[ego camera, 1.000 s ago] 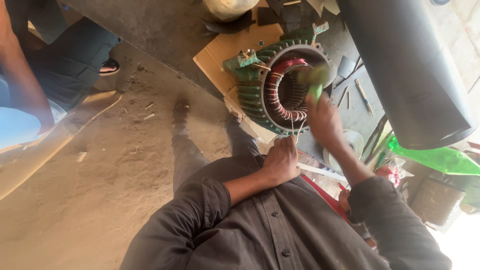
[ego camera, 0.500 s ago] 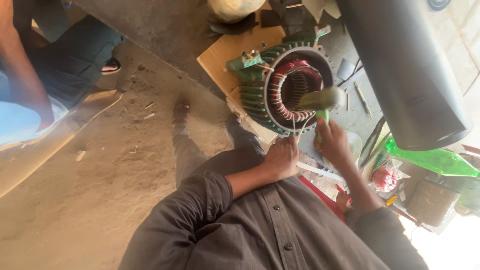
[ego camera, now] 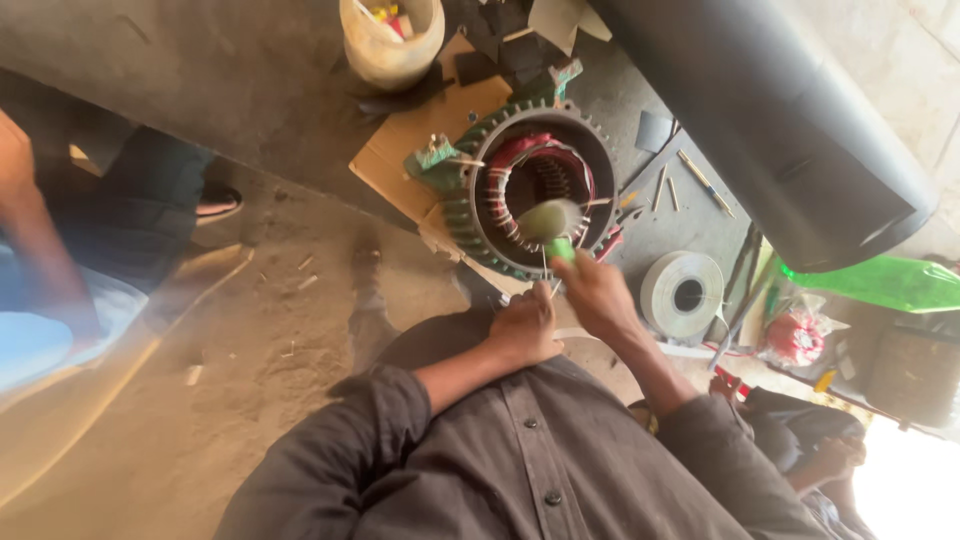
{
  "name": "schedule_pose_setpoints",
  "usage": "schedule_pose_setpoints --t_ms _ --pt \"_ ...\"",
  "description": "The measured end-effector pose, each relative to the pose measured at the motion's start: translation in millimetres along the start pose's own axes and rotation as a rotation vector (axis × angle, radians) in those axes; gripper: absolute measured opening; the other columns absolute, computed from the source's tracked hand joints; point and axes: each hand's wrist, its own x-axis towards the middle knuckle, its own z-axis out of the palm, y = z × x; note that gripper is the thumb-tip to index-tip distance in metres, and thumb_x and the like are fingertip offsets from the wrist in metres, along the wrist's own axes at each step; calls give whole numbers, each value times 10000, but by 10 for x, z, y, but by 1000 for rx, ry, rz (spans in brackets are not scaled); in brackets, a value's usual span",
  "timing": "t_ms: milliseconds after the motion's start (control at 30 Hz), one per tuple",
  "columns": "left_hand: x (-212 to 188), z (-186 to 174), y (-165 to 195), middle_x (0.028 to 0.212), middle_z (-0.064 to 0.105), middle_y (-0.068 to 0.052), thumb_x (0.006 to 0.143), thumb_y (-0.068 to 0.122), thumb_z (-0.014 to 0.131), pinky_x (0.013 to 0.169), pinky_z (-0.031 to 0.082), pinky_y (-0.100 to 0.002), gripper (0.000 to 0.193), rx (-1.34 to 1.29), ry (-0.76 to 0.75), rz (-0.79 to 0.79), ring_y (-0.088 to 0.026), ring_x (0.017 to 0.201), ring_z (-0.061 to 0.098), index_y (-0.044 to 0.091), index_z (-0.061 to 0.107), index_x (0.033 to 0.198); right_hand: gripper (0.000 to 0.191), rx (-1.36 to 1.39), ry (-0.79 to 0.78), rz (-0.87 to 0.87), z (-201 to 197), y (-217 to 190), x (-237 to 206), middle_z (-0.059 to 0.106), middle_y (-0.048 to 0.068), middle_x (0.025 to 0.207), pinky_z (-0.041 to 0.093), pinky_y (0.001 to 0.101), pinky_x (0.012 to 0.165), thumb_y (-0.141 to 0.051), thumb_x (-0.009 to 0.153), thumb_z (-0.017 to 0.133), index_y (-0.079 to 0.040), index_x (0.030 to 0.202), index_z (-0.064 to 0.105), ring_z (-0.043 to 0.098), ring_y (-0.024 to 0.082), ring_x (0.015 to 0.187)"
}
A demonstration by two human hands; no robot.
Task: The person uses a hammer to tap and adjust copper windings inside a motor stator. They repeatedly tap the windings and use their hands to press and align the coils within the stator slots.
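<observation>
- The right hand (ego camera: 600, 295) is shut tight around the green handle of a mallet (ego camera: 550, 222). The mallet's round head is blurry and sits in front of the motor's open middle.
- The left hand (ego camera: 525, 325) is curled closed, just beside the right hand. A thin stick (ego camera: 549, 272) pokes up near its fingers, but it is too small to tell if the hand really holds it.
- The green motor shell (ego camera: 470, 215) lies on its side on a flat piece of brown cardboard (ego camera: 400, 150). It has ribs all around the outside.
- Inside the shell there are red and pink wire coils (ego camera: 520, 150) going around in a ring.
- Both hands are right below the motor, close to its rim.
- A roll of pale tape (ego camera: 682, 292) lies on the ground to the right of the motor, near the right hand.
- A few thin sticks (ego camera: 702, 182) lie on the ground past the tape.
- A dirty white bucket (ego camera: 390, 40) stands above the cardboard, at the top.
- A big dark pipe (ego camera: 770, 130) goes across the top right corner.
- A bright green bag (ego camera: 870, 282) lies under the pipe's end.
- A small red bundle (ego camera: 795, 338) sits near the green bag.
- Another person's leg and shoe (ego camera: 215, 205) are on the left, and they look blurry.
</observation>
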Motion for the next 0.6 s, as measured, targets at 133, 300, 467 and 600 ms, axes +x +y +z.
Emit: schedule_pose_setpoints --t_ms 133,300,467,600 --pt "-72 -276 112 915 662 -309 736 238 797 718 582 -498 666 7 -46 -53 -446 911 665 -133 423 1143 237 22 512 -249 -193 346 103 632 242 811 476 517 597 -214 1071 461 -17 1108 587 635 394 664" --pt "-41 -651 392 842 705 -252 837 198 713 686 589 -475 520 145 -144 -115 -396 802 725 -118 474 1174 356 -7 663 164 -213 886 578 648 312 830 444 610 701 -340 1085 594 11 1053 544 615 526 785" --pt "-123 -1000 879 796 716 -161 931 67 577 592 594 -392 503 497 -197 -145 -290 718 745 -152 471 1371 374 -2 641 216 -99 1207 902 654 310 856 446 623 716 -320 1071 641 33 1121 526 617 531 803" --pt "-195 -1131 1404 734 666 -89 858 127 619 543 538 -397 82 604 -308 84 -252 701 682 97 690 829 426 -327 899 -15 -207 1127 797 696 205 992 524 484 743 -329 955 686 -50 1248 554 684 366 905"
